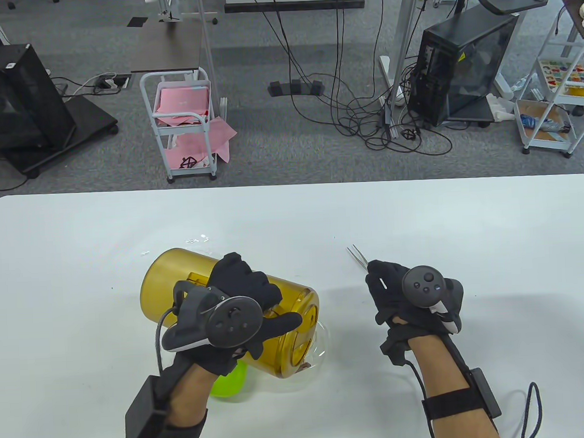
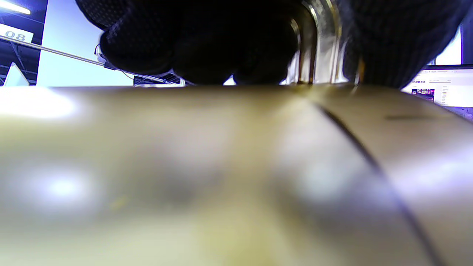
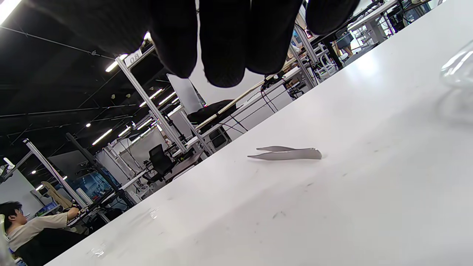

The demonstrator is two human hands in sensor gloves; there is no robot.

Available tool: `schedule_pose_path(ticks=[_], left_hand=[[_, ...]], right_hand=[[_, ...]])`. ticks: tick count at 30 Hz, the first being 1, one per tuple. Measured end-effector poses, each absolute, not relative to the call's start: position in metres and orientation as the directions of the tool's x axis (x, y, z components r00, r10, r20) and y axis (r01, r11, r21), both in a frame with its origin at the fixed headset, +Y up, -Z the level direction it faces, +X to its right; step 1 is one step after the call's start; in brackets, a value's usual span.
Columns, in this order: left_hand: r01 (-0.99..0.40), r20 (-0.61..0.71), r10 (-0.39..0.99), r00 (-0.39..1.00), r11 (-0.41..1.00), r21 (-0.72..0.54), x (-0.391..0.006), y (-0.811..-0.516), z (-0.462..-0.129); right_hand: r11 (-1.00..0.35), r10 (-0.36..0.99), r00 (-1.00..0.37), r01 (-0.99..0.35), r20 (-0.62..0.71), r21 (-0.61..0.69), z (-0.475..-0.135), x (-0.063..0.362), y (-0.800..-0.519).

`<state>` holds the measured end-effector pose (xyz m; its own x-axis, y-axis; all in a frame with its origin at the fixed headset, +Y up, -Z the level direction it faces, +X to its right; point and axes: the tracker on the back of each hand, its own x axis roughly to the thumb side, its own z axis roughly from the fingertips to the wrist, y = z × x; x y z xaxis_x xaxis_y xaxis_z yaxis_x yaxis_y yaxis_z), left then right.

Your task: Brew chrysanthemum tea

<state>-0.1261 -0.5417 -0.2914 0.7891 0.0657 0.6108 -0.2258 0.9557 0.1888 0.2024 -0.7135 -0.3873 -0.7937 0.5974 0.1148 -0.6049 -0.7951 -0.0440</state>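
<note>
An amber see-through pitcher [image 1: 178, 277] lies tipped on its side, its mouth low over a clear glass bowl [image 1: 321, 346]. My left hand [image 1: 254, 298] grips it from above, fingers curled round its handle [image 2: 314, 44]. In the left wrist view the pitcher wall [image 2: 221, 166] fills the frame, blurred. Metal tweezers [image 1: 357, 257] lie flat on the table just beyond my right hand [image 1: 387, 285]. The right wrist view shows the tweezers [image 3: 288, 153] resting alone, with my fingers [image 3: 221, 44] hanging loosely above them and holding nothing.
A bright green object [image 1: 229, 384] sits partly hidden under my left wrist. Small wet spots [image 1: 196, 240] mark the white table [image 1: 466, 221] behind the pitcher. Carts, cables and a computer case stand on the floor past the table's far edge.
</note>
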Motion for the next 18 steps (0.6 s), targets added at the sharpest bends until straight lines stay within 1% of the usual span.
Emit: schedule_pose_path(ticks=[18], left_hand=[[-0.220, 0.608, 0.059, 0.792, 0.956, 0.194, -0.1250, -0.5421, -0.2902]], right_hand=[[-0.808, 0.581, -0.804, -0.588, 0.126, -0.026, -0.3861, 0.1965, -0.7152]])
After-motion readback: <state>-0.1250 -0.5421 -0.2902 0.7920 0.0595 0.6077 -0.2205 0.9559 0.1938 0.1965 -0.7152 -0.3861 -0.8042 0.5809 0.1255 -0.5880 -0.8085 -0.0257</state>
